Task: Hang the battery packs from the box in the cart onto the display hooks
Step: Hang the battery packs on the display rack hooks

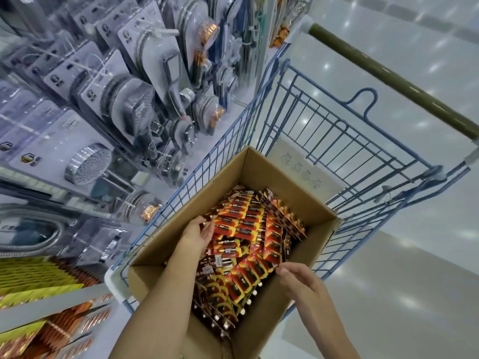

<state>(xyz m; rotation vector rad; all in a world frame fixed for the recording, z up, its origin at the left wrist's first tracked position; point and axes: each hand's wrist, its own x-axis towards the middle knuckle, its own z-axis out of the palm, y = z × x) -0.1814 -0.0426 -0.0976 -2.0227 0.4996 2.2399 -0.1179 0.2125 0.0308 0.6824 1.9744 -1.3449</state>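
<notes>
STEP: pick-up | battery packs (246, 229) lie in rows in box (261, 172) inside cart (337, 141), within reach | left hand (198, 234) pinches pack edge, likely to lift | right hand (298, 278) loosely spread, empty, fingertips at adjacent row

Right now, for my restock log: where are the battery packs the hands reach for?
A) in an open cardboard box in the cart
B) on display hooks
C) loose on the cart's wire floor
A: the left hand and right hand reach among battery packs filling the open cardboard box, which sits in the blue wire cart.
</notes>
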